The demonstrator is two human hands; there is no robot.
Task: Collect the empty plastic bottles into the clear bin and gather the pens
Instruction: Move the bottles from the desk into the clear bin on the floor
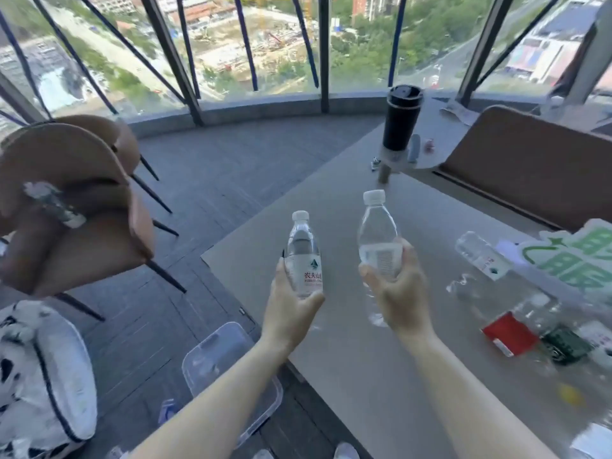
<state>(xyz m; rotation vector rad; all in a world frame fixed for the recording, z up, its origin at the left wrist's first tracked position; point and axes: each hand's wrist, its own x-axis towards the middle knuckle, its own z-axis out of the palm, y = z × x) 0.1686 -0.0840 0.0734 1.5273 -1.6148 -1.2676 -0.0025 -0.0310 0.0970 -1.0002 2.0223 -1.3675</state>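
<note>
My left hand [291,309] grips a clear plastic bottle [303,253] with a white cap and a red-lettered label, held upright over the table's left corner. My right hand [402,293] holds a second clear bottle [377,240], also upright, its white cap on top. A third bottle [480,256] lies on its side on the grey table [347,352], to the right of my right hand. More clear bottles [533,313] lie near the right edge, blurred. The clear bin [228,369] sits on the floor below my left forearm. No pen is clearly seen.
A black tumbler [402,117] stands at the table's far end beside a brown chair back [530,167]. A red packet [510,336] and a green-and-white sign [576,260] lie on the right. Brown chairs [76,207] stand to the left, a patterned cushion [39,376] below them.
</note>
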